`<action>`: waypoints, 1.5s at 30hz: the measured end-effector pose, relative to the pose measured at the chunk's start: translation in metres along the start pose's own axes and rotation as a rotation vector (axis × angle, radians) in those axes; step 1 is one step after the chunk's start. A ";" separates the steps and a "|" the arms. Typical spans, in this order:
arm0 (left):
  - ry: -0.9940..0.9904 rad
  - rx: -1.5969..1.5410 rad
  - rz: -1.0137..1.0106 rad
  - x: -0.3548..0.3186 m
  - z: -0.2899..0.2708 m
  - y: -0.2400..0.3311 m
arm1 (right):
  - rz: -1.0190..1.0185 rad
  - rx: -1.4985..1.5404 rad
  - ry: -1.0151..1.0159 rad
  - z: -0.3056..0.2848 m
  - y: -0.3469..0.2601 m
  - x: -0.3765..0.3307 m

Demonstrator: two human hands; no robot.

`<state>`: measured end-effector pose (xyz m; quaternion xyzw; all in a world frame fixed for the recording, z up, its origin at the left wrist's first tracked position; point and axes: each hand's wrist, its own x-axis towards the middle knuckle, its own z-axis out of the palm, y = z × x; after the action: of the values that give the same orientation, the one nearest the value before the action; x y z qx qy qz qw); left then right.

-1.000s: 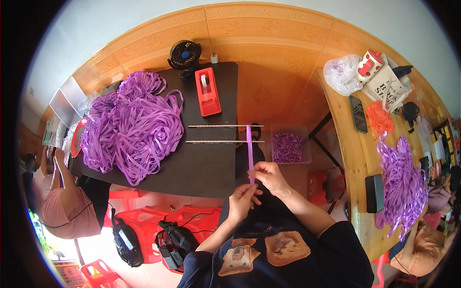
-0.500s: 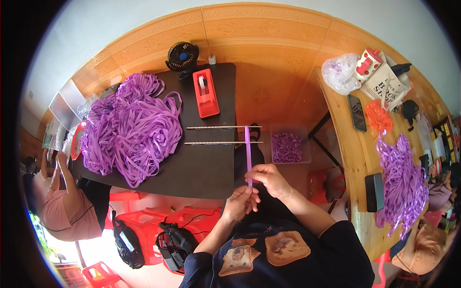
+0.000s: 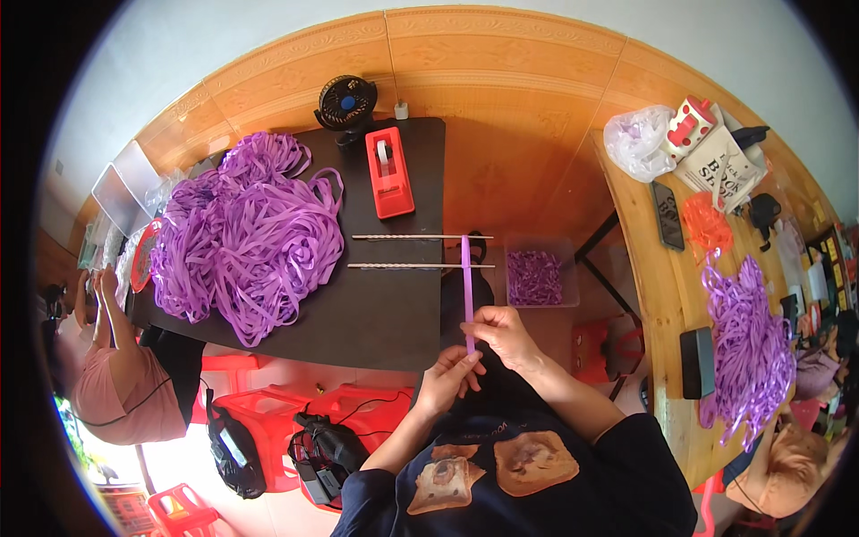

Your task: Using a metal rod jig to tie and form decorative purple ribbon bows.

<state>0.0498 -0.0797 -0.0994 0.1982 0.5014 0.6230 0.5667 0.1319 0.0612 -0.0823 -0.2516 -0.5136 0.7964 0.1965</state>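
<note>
A purple ribbon (image 3: 468, 300) runs from two thin parallel rods (image 3: 403, 266) straight down to my hands. The rods lie across the right edge of the dark table (image 3: 380, 322), and their tips stick out past it. The ribbon passes over both near those tips. My right hand (image 3: 503, 335) pinches the ribbon between thumb and fingers. Just below and to its left, my left hand (image 3: 447, 379) is closed on the ribbon's lower part, and the ribbon's end is hidden by the fingers.
A big heap of purple ribbon (image 3: 250, 237) covers the dark table's left side, near a red tape dispenser (image 3: 390, 174) and a black fan (image 3: 346, 103). Below stands a clear bin (image 3: 535, 276) of purple pieces. More ribbon (image 3: 747, 349) lies on the wooden table (image 3: 658, 331). Other people sit on both sides.
Both hands keep their pinch on the ribbon and have barely moved. The whole view has shifted slightly.
</note>
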 end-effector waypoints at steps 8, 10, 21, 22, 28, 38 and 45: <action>0.001 -0.078 -0.015 0.002 -0.003 0.001 | -0.017 -0.036 0.094 0.002 -0.011 -0.006; -0.034 -0.153 -0.061 0.002 -0.004 0.001 | -0.905 -0.895 0.348 -0.001 -0.017 -0.007; -0.040 -0.203 -0.013 -0.009 0.005 0.012 | -1.457 -1.486 0.072 -0.002 -0.020 -0.016; -0.026 -0.193 0.017 -0.011 0.006 0.012 | -1.481 -1.449 0.067 -0.001 -0.022 -0.015; -0.084 -0.220 0.030 -0.010 0.000 0.011 | -1.498 -1.380 0.065 0.010 -0.035 -0.009; 0.020 -0.174 0.133 0.049 0.006 -0.004 | -1.275 -1.056 0.074 0.024 -0.135 0.054; 0.216 -0.191 0.320 0.100 0.025 0.007 | -0.515 -0.549 -0.106 -0.024 -0.120 0.146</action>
<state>0.0388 0.0214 -0.1155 0.1527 0.4599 0.7673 0.4200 0.0365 0.2092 -0.0096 -0.1160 -0.7639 0.5655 0.2885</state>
